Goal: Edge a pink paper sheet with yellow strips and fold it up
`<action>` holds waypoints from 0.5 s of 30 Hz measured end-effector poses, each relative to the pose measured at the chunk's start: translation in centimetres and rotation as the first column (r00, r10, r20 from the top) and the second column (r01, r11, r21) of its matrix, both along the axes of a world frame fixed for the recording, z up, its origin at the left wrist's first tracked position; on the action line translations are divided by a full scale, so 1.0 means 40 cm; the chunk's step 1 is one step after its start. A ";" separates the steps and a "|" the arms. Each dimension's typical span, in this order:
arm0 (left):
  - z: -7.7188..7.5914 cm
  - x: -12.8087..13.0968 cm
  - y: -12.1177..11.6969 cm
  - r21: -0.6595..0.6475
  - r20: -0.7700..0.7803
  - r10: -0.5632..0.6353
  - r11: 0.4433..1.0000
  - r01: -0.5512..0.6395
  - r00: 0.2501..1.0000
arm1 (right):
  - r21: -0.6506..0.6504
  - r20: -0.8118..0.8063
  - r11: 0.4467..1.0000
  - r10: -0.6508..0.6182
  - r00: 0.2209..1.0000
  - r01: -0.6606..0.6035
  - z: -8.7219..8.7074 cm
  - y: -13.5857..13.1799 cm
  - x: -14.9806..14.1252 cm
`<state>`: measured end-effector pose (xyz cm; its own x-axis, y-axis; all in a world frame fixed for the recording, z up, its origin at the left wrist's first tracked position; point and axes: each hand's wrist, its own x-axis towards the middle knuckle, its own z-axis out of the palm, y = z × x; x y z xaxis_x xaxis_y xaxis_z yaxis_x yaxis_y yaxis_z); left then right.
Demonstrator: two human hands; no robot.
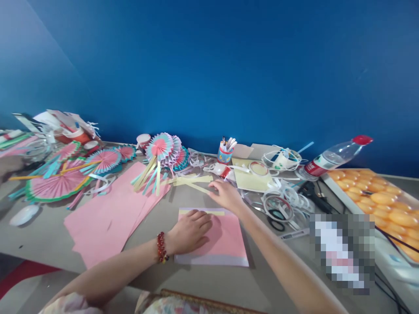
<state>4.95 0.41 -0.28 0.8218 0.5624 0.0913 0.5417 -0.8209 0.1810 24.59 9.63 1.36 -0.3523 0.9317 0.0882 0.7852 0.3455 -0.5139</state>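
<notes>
My left hand (191, 231) lies flat, its fingers stretched over a pink sheet (225, 235) with lilac bands along its far and near edges. A pale yellow strip (216, 213) runs along the far band, just beyond those fingertips. Farther off, my right hand (227, 198) has its fingers curled at the near end of a yellow paper strip (198, 187), which they appear to pinch. More yellow strips (183, 179) lie crossed with it on the table. Left of my hands, large pink sheets (108, 213) are stacked, with pleated paper rosettes (160, 146) beyond.
Rolls of tape (278, 207), black-handled scissors (276, 220), a glue gun (314, 196) and a utility knife (294, 234) lie to the right. A bottle (330, 161) leans near the blue wall. A pen cup (225, 155) stands at the back; a white mouse (24, 215) sits left.
</notes>
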 end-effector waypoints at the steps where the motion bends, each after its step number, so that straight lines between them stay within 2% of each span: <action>1: 0.003 0.003 -0.001 -0.003 0.014 0.004 1.000 -0.004 1.000 | 0.006 0.022 1.000 0.003 1.000 -0.003 -0.003 0.008 -0.021; 6: 0.024 -0.020 0.013 -0.003 0.158 0.037 0.999 -0.037 0.987 | 0.020 0.070 1.000 -0.025 0.997 0.024 -0.030 0.027 -0.078; 9: 0.037 -0.056 0.056 0.022 0.243 0.174 0.982 -0.185 0.954 | 0.011 0.047 1.000 -0.002 0.999 0.001 -0.036 0.024 -0.076; 12: 0.051 -0.083 0.112 0.058 0.236 0.285 0.950 -0.307 0.929 | 0.020 -0.003 0.998 0.067 0.998 -0.067 -0.018 0.009 -0.066; 15: 0.065 -0.101 0.150 0.006 0.247 0.285 0.955 -0.295 0.926 | 0.046 -0.066 0.989 0.141 0.988 -0.139 0.018 -0.018 -0.041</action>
<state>0.92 6.41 2.30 0.5737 0.7641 0.2949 0.7018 -0.6442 0.3040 22.93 8.91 2.08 -0.4708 0.8688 0.1537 0.6910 0.4714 -0.5480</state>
